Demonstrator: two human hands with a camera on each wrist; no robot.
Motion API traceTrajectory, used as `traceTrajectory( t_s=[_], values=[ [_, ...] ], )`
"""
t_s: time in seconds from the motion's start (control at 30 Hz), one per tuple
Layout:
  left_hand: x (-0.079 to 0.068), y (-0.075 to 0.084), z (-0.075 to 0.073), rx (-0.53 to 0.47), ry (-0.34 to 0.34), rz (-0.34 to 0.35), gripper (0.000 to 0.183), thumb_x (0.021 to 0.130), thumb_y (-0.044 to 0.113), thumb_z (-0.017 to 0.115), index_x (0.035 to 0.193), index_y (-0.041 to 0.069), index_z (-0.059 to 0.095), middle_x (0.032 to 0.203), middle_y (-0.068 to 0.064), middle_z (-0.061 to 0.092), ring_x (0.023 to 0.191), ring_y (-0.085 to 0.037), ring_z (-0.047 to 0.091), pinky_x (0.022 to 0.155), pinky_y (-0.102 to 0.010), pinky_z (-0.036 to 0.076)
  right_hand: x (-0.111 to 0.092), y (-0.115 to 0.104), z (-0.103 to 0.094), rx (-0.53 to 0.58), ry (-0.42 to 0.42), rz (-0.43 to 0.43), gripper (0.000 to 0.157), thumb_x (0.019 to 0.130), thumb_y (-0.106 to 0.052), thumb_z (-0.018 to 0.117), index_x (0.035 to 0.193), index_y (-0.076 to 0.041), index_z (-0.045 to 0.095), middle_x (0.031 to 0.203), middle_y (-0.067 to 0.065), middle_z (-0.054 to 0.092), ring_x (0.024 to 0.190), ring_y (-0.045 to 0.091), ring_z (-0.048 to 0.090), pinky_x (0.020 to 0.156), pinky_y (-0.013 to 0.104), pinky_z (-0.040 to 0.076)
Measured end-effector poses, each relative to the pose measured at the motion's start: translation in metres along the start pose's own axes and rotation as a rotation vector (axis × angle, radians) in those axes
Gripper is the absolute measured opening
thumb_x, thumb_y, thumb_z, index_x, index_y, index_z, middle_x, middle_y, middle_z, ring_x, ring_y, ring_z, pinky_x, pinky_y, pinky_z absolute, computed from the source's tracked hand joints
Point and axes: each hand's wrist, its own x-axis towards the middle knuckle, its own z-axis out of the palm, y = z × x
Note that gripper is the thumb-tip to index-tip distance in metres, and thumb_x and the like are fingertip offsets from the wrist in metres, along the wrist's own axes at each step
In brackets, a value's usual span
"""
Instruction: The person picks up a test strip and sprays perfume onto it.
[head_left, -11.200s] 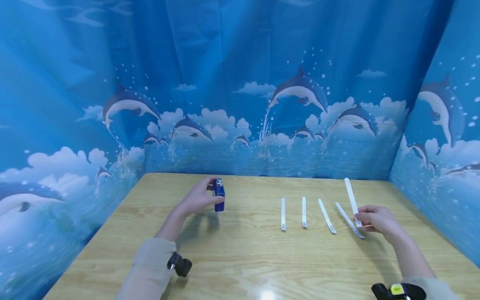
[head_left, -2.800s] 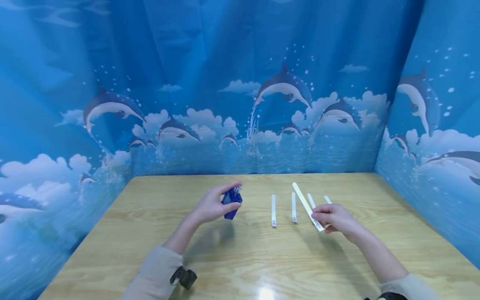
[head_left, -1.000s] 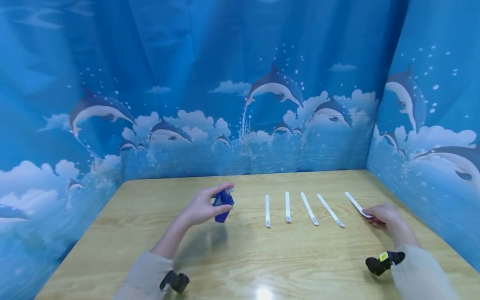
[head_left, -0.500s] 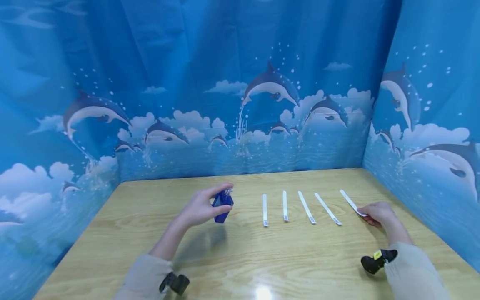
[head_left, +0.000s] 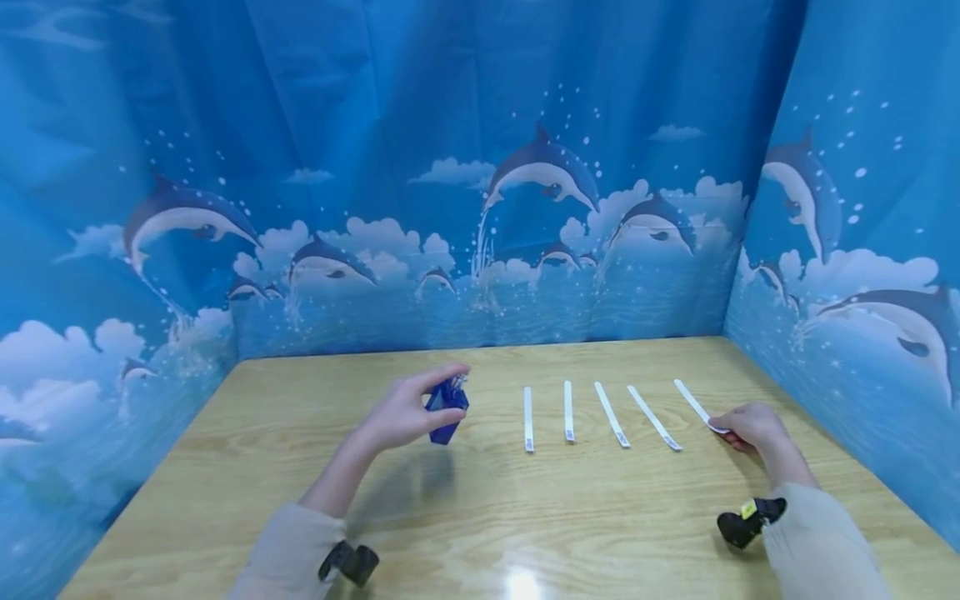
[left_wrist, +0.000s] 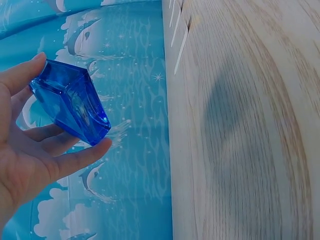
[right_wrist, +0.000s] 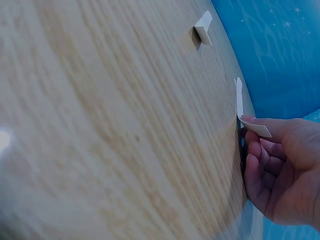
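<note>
My left hand point(head_left: 401, 417) holds a small faceted blue glass perfume bottle point(head_left: 446, 421) above the table, its metallic spray top under the index finger and the thumb lower down. In the left wrist view the clear blue bottle point(left_wrist: 70, 100) sits tilted between thumb and fingers. At the right, my right hand point(head_left: 756, 429) pinches the near end of a white paper test strip point(head_left: 690, 400), which lies low along the tabletop. The right wrist view shows that strip point(right_wrist: 239, 100) bent up at the pinched end, thumb on top, other fingers curled beneath.
Several more white strips lie spread in a row on the wooden table point(head_left: 450, 525), from the leftmost strip point(head_left: 528, 421) to the slanted strip point(head_left: 654, 419) nearest my right hand. Their near ends bear small printed marks. A blue dolphin-print curtain point(head_left: 375, 167) surrounds the table's back and sides.
Since 2.8 seconds ago, my right hand has carried its strip from over the row out to the right and down to the table. The left hand keeps holding the bottle; the view has shifted slightly.
</note>
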Motion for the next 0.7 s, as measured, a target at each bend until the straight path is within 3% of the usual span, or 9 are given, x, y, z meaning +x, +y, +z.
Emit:
traceTrajectory(
  t_s=[0.27,0.5,0.7],
  values=[
    [-0.0019,-0.0008,-0.0008,-0.011,-0.01,-0.006,0.058,0.084,0.033,0.069,0.137,0.027,0.046,0.136,-0.006,0.048,0.115,-0.034,0.051,0.085,-0.049,0.048,0.0012,-0.0011,0.0017,-0.125,0.008,-0.03,0.016,0.08,-0.013,0.064,0.07,-0.001,0.061,0.053,-0.002,0.052,0.047,0.007,0.049,0.047,0.023,0.046],
    [-0.0021,-0.0011,-0.0019,-0.014,-0.02,-0.002,0.059,0.084,0.032,0.068,0.138,0.026,0.046,0.137,-0.007,0.048,0.115,-0.034,0.051,0.086,-0.049,0.047,-0.0022,0.0002,0.0024,-0.236,0.026,-0.056,0.03,0.082,-0.02,0.065,0.056,-0.01,0.053,0.049,-0.002,0.047,0.045,0.009,0.047,0.045,0.025,0.044],
    [-0.0021,-0.0019,-0.0026,-0.006,-0.023,-0.014,0.058,0.084,0.033,0.068,0.138,0.028,0.045,0.139,-0.005,0.046,0.118,-0.034,0.048,0.087,-0.05,0.046,-0.003,0.0019,-0.0028,-0.275,0.011,-0.12,0.037,0.083,-0.03,0.065,0.054,-0.012,0.052,0.048,-0.003,0.046,0.045,0.01,0.044,0.045,0.026,0.041]
  ],
)
